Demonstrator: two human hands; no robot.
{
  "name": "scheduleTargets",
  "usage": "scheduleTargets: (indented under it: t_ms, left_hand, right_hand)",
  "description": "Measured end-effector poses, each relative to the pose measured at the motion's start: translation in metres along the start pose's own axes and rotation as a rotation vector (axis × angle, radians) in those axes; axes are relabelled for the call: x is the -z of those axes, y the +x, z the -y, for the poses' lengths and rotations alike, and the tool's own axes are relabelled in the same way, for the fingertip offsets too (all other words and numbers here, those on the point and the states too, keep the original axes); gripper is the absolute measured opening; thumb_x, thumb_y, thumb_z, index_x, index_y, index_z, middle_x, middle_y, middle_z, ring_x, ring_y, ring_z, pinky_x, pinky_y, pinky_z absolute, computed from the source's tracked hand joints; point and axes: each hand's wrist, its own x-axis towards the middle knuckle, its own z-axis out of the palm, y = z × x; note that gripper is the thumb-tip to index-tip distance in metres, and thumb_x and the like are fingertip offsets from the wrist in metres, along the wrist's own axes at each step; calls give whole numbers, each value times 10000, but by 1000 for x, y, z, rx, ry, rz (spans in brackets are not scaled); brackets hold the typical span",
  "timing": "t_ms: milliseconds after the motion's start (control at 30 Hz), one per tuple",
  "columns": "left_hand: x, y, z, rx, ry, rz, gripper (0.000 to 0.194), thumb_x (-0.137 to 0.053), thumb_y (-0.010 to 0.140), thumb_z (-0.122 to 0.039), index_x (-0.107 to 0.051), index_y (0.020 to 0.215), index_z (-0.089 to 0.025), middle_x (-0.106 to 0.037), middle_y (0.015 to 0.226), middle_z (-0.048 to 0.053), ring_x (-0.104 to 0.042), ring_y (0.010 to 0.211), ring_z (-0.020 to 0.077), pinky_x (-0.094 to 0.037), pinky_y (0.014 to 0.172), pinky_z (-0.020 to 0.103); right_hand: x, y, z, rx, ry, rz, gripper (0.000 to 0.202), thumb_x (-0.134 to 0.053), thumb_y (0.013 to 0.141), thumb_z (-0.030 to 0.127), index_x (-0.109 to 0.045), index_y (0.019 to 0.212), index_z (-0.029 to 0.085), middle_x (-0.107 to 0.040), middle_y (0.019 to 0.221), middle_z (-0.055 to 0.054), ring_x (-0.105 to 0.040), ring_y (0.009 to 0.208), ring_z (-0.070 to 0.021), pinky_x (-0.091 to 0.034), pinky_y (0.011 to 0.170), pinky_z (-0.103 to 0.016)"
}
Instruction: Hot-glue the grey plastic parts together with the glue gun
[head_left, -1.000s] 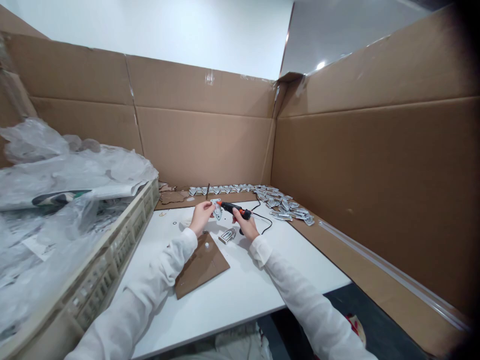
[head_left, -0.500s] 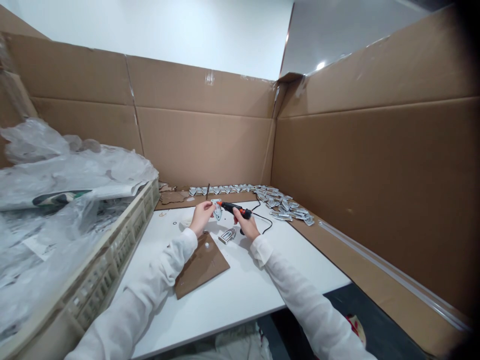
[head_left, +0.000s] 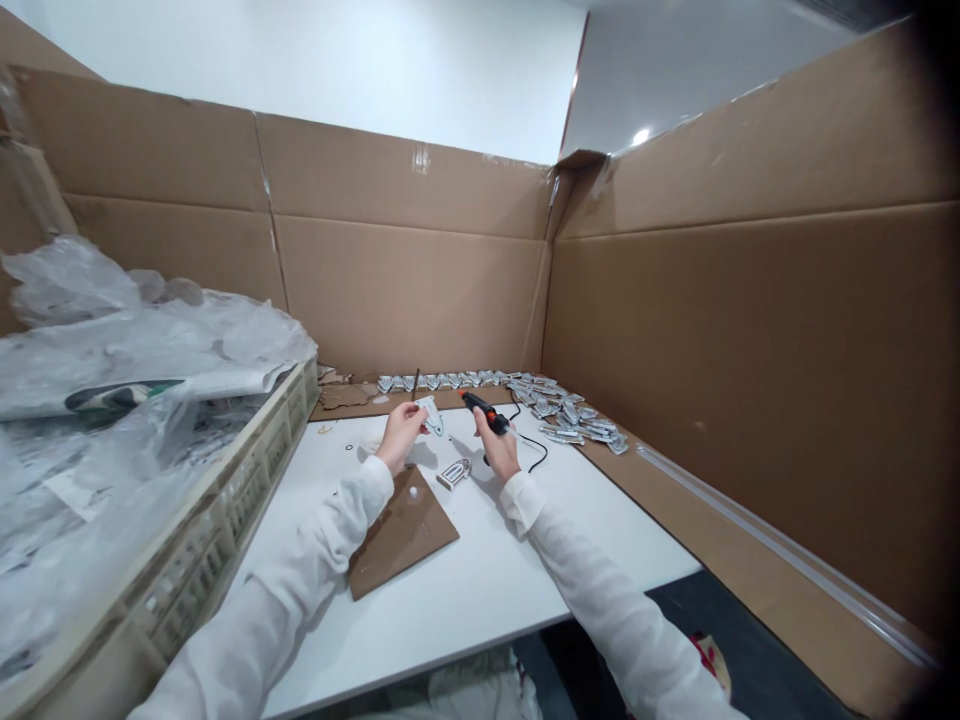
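Between the fingertips of my left hand point(head_left: 402, 438) is a small pale, pointed flat piece point(head_left: 431, 415), held up above the white table point(head_left: 517, 560). My right hand point(head_left: 496, 450) is wrapped round a black and orange glue gun point(head_left: 486, 412), whose tip points up and to the left, apart from the piece. A silvery, arch-shaped piece point(head_left: 454, 473) lies on the table between the two hands. Below my left hand lies a brown board point(head_left: 405, 540) with a small whitish blob point(head_left: 413, 492) on it.
A row of similar pieces point(head_left: 442, 380) lines the back edge, with a heap of them point(head_left: 577, 415) at the right. The glue gun's black cord point(head_left: 541, 455) loops on the table. At the left stands a plastic crate point(head_left: 255, 480) full of clear bags point(head_left: 150, 340). Cardboard walls point(head_left: 405, 280) enclose the table.
The glue gun's tip has moved away from the piece, tilting upward and to the right. My left hand has turned the piece so its flat face shows more.
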Motion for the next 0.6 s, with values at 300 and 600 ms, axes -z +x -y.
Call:
scheduleTargets:
  t_ms: [300, 600]
  left_hand:
    - [-7, -6, 1, 119, -81, 17, 124, -534, 789, -66, -441, 768, -145, -602, 781, 48, -609, 705, 98, -525, 722, 248]
    - [15, 2, -11, -131, 679, 94, 208, -511, 871, -315, -502, 998, -150, -560, 1088, 122, -589, 912, 200, -479, 830, 353]
  right_hand:
    - [-11, -3, 1, -85, 316, 370, 351, -650, 642, 484, -584, 760, 160, -625, 707, -46, -596, 643, -144, -481, 635, -264]
    - [3, 23, -10, -111, 348, 88, 339, -699, 633, 419, -572, 782, 141, -632, 673, -35, -603, 608, -138, -491, 609, -251]
